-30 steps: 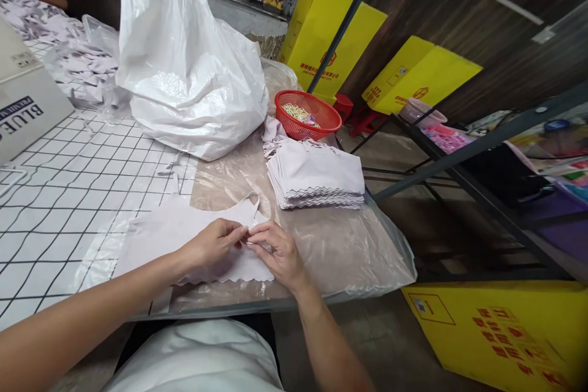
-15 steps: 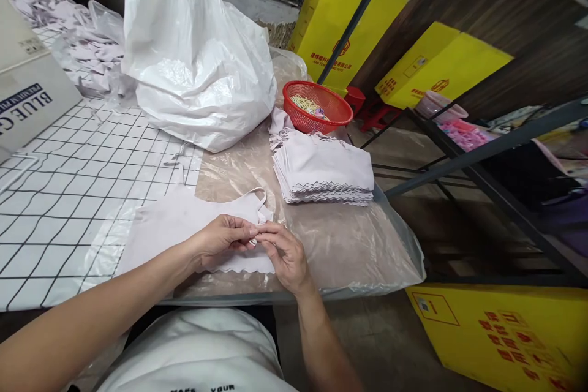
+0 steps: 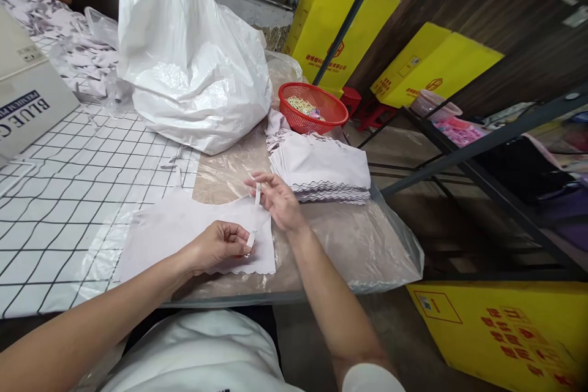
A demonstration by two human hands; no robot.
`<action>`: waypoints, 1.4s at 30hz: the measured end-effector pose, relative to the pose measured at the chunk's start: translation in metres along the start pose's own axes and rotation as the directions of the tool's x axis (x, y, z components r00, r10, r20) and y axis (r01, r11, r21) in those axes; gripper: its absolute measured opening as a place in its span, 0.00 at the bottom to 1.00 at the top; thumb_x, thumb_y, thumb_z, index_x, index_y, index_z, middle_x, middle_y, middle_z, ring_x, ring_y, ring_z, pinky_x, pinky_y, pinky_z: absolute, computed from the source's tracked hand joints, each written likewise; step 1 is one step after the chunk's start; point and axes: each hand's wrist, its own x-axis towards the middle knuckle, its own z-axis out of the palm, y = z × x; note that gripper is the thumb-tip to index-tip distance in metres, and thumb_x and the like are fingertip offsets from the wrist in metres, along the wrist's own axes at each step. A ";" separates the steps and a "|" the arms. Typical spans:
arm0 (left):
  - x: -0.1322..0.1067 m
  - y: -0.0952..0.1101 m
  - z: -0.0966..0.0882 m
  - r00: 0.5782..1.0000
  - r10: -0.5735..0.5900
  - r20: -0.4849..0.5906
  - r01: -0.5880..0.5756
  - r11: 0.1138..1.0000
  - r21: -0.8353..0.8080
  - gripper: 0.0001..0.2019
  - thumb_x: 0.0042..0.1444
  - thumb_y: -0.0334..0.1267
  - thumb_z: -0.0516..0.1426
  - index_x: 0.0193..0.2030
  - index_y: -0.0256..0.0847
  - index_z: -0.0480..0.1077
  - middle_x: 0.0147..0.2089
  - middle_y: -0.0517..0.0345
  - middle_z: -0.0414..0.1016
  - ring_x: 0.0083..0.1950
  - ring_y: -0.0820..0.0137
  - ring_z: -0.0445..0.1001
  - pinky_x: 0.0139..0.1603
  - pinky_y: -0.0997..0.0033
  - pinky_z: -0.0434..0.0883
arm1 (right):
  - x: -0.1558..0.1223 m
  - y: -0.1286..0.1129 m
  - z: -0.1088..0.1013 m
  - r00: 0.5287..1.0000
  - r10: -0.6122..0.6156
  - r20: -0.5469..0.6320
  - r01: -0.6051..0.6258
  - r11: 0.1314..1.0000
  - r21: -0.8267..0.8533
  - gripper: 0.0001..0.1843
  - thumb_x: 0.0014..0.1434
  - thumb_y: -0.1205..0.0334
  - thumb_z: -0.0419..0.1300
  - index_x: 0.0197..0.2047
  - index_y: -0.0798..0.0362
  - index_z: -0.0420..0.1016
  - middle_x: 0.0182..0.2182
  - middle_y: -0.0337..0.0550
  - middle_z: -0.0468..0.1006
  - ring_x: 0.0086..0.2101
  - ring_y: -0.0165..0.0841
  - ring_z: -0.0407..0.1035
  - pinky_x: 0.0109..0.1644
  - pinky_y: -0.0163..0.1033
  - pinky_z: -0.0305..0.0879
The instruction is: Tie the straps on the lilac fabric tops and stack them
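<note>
A narrow white strap (image 3: 256,208) is pinched, near end in the left hand's (image 3: 227,242) closed fingertips, far end in the loosely curled right hand (image 3: 279,201), over flat, scallop-edged cloth (image 3: 165,226) on crinkled plastic (image 3: 340,245).

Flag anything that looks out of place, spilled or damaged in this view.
One mild oddity: the cardboard carton at far left shows its BLUE lettering upside down from this view, so it may be inverted. I see no spill or damage; the scalloped fabric piece lies largely flat.
</note>
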 end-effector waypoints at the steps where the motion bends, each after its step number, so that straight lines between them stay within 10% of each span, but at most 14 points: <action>1: 0.000 0.000 0.000 1.000 0.015 -0.017 -0.015 1.000 0.006 0.20 0.28 0.39 0.76 0.27 0.35 0.74 0.23 0.59 0.76 0.25 0.76 0.72 0.28 0.77 0.67 | 0.015 -0.002 -0.002 1.000 0.014 0.016 -0.014 1.000 -0.003 0.09 0.58 0.55 0.64 0.40 0.48 0.73 0.53 0.40 0.72 0.52 0.34 0.72 0.51 0.37 0.69; 11: 0.025 0.012 -0.023 0.960 0.154 -0.236 -0.165 0.986 -0.028 0.18 0.33 0.36 0.75 0.29 0.34 0.74 0.26 0.56 0.77 0.25 0.73 0.75 0.27 0.76 0.73 | 0.095 0.033 -0.001 0.962 0.274 0.013 -0.253 0.902 -0.349 0.06 0.62 0.72 0.53 0.37 0.52 0.68 0.37 0.36 0.72 0.34 0.25 0.73 0.38 0.30 0.69; 21: 0.022 0.062 -0.013 0.896 0.165 -0.413 -0.261 0.947 -0.187 0.12 0.47 0.19 0.65 0.38 0.32 0.72 0.30 0.53 0.80 0.24 0.77 0.76 0.24 0.84 0.74 | 0.053 0.020 -0.019 0.983 -0.088 0.162 0.184 0.480 -0.858 0.12 0.53 0.64 0.66 0.40 0.53 0.70 0.42 0.43 0.71 0.34 0.30 0.67 0.44 0.38 0.67; 31: 0.027 0.168 0.008 0.771 0.462 -0.439 -0.557 0.823 -0.112 0.14 0.56 0.17 0.56 0.49 0.26 0.71 0.31 0.51 0.79 0.27 0.76 0.78 0.27 0.86 0.74 | 0.049 0.039 -0.028 0.997 0.063 0.051 -0.008 0.701 -0.713 0.04 0.52 0.66 0.62 0.31 0.53 0.69 0.26 0.33 0.71 0.27 0.28 0.65 0.36 0.34 0.62; 42: 0.048 0.173 -0.036 0.686 0.502 -0.527 -0.538 0.837 0.097 0.11 0.46 0.16 0.62 0.39 0.23 0.75 0.37 0.44 0.80 0.38 0.64 0.83 0.37 0.75 0.80 | 0.050 0.037 -0.032 0.998 0.027 0.056 0.027 0.634 -0.773 0.09 0.60 0.61 0.57 0.29 0.53 0.73 0.25 0.37 0.73 0.29 0.30 0.65 0.36 0.34 0.60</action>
